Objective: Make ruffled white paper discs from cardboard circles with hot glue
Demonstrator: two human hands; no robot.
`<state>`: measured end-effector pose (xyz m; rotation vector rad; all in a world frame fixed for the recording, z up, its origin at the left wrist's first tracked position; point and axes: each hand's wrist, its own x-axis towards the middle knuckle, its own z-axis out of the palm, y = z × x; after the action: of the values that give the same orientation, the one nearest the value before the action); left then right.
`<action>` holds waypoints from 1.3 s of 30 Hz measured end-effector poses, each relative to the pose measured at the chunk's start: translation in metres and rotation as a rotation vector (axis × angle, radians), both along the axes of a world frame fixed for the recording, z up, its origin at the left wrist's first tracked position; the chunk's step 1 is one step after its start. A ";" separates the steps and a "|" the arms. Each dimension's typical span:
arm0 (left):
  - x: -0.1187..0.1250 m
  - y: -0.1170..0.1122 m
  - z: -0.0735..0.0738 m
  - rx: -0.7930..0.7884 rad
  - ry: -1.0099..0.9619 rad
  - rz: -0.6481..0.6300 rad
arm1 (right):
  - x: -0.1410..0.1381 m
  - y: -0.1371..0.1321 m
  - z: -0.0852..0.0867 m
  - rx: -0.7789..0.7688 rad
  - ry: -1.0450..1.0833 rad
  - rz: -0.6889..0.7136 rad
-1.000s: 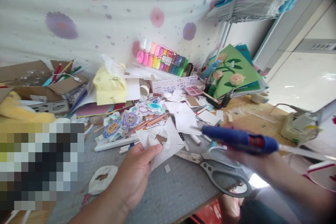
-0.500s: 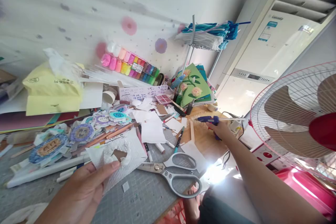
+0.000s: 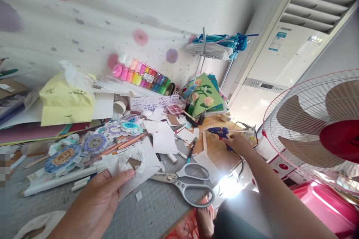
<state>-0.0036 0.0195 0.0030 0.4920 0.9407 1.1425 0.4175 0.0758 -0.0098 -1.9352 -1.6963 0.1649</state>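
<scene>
My left hand (image 3: pixel 98 190) pinches a piece of white textured paper (image 3: pixel 153 160) between thumb and fingers, above the grey cutting mat (image 3: pixel 123 218). The paper has a ragged hole with a puffy white edge around it. At the right side of the table, my right hand (image 3: pixel 241 145) has its fingers closed at the handle of a blue glue gun (image 3: pixel 218 131). The gun's nozzle points left, and a pale glue stick juts from its back. Silver scissors (image 3: pixel 179 181) lie partly opened between my hands, with their blade tips near the white paper.
Decorated paper badges (image 3: pixel 95 142), pencils and paper scraps (image 3: pixel 164 142) crowd the mat. Behind them stand a yellow bag (image 3: pixel 66 101), a box of coloured clay (image 3: pixel 143 76) and a green flower card (image 3: pixel 206 95). A fan (image 3: pixel 314 127) stands at the right.
The view has shifted slightly. My right hand has drawn back a little to the right relative to the glue gun. My left hand still holds the white paper.
</scene>
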 end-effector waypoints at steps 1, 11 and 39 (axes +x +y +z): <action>0.000 -0.001 0.002 0.016 0.000 -0.004 | -0.003 -0.009 0.006 -0.071 -0.020 -0.033; 0.002 -0.009 0.001 0.144 0.022 -0.236 | -0.185 -0.054 0.017 -0.325 0.690 0.594; -0.004 -0.008 -0.007 0.312 0.578 -0.337 | -0.239 -0.046 0.019 -0.453 1.062 0.439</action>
<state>-0.0072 0.0115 -0.0043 1.2329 1.1180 0.8494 0.1780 0.0295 0.0094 -1.2442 -1.3105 1.5363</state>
